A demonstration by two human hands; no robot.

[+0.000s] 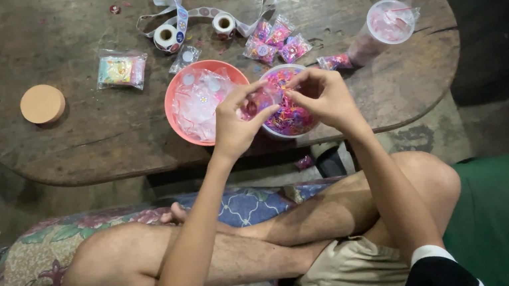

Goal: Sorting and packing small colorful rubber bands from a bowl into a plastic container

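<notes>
- I see my left hand (234,122) raised over the gap between the two bowls, its fingers pinched together on a small clear packet (260,102) with pink and purple bits inside.
- My right hand (321,94) meets it from the other side, thumb and fingertips closed at the packet's edge; it may be pinching a tiny band there, but the view is too small for me to tell.
- Right below both hands sits the white bowl (290,132), filled with tiny loom bands in pink, purple and orange, near the front edge of the worktop (98,133).
- Touching it on the left is the pink bowl (174,88), which holds empty clear plastic bags.
- Just behind the white bowl I see a cluster of filled packets (274,39), each with coloured bands inside, and one more packet lies to the right beside a clear plastic cup (385,26) lying on its side.
- Further back are two sticker rolls (167,36), with their strip looping across the worktop.
- Off to the left lie a pastel packet (121,70) and, well apart from it, a round tan lid (42,103).
- I sit cross-legged on a floral cushion (39,276) in front of the worktop.
</notes>
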